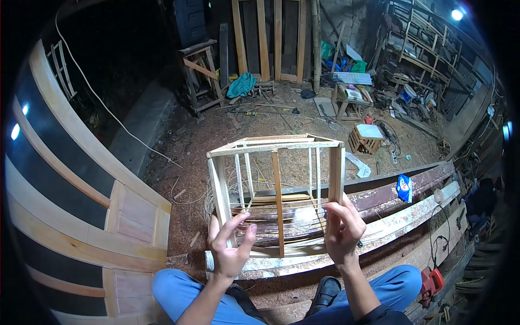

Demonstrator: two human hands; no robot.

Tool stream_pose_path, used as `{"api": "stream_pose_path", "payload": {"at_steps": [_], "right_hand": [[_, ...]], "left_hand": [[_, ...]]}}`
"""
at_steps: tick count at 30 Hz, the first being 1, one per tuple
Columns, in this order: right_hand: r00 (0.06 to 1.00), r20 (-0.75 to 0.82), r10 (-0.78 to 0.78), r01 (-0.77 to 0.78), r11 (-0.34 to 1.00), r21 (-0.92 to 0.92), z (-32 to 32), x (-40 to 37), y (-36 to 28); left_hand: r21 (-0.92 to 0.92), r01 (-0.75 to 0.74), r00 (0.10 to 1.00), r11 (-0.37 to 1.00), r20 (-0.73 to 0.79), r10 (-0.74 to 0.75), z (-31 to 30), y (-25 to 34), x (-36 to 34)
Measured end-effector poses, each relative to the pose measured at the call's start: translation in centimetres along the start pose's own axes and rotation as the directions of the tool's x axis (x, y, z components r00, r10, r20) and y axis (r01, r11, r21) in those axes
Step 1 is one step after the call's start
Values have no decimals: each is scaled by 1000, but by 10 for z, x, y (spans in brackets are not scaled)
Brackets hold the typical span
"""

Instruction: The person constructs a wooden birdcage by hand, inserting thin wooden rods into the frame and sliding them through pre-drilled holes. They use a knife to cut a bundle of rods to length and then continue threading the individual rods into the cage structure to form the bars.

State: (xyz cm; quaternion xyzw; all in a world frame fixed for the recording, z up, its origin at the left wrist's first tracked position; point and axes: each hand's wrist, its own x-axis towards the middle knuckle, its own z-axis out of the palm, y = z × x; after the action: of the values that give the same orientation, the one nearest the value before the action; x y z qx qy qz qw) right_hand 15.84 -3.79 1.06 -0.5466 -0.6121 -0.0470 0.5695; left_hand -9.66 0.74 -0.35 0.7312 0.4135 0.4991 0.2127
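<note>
Wooden frame (pixel 278 200) in hands (pixel 230 246), littered floor (pixel 200 141), panelled door (pixel 135 221)

Both forearms (pixel 361 292) reach forward, left hand (pixel 228 252) with thumb (pixel 249 236) spread from forefinger (pixel 233 223), right hand (pixel 344 234) raised with fingers (pixel 340 212) bent.

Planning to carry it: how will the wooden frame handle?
Probably light for its size: the wooden frame is mostly open space. Likely fairly stiff, showing no obvious sag between left hand and right hand. Its slender uprights might snap if knocked.
</note>
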Motion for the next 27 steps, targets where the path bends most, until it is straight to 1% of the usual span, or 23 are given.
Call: {"api": "stream_pose_path", "payload": {"at_steps": [2, 3, 5, 6, 8, 9, 11, 13, 14, 16, 18, 20, 21, 23, 25, 27], "right_hand": [[1000, 21, -14, 14, 1000, 18, -1, 2, -2], [1000, 19, -13, 13, 1000, 19, -2, 3, -1], [997, 82, -11, 10, 1000, 13, -5, 3, 0], [997, 80, -9, 8, 1000, 11, -8, 5, -2], [981, 192, 19, -19, 1000, -3, -14, 10, -7], [981, 191, 21, -21, 1000, -4, -17, 12, -8], [941, 331, 68, -77, 997, 14, -22, 16, -7], [933, 355, 64, -67, 998, -5, -24, 16, -3], [926, 376, 44, -49, 999, 4, -24, 17, -1], [917, 399, 24, -32, 999, 12, -24, 18, -1], [897, 440, 39, -59, 998, 31, -24, 19, -2], [894, 446, 36, -52, 998, 23, -23, 19, -2], [892, 450, 31, -43, 999, 17, -22, 19, -2], [886, 463, 36, -45, 999, 7, -23, 17, -1], [879, 476, 40, -44, 999, -1, -22, 15, -1], [867, 490, 91, -74, 996, -52, -21, 13, -1]], "left_hand": [[-56, 37, 999, 998, -18, -38, 3, -2, -2], [-55, 36, 999, 998, -16, -37, 4, -4, -3], [-67, 15, 995, 998, -95, -21, 8, -10, -7], [-75, 46, 993, 996, -108, -54, 7, -11, -7], [-114, 48, 990, 992, -128, -63, 5, -10, -6], [-151, 49, 986, 987, -149, -72, 3, -9, -5], [-134, 51, 986, 990, -150, -72, 1, -14, -6], [-105, 52, 984, 993, -162, -68, -1, -11, -6], [-38, 16, 978, 999, -208, -24, 0, -8, -3], [-11, -5, 977, 1000, -212, 3, -1, -12, -3], [16, -25, 976, 1000, -214, 28, -2, -17, -4], [-48, 43, 987, 998, -151, -50, -4, -20, -8], [-50, 43, 987, 998, -151, -50, -4, -18, -7], [-105, 101, 985, 989, -126, -114, -4, -12, -6], [-91, 92, 987, 992, -126, -103, -3, -16, -7], [-78, 82, 988, 994, -127, -91, -2, -17, -7]]}}
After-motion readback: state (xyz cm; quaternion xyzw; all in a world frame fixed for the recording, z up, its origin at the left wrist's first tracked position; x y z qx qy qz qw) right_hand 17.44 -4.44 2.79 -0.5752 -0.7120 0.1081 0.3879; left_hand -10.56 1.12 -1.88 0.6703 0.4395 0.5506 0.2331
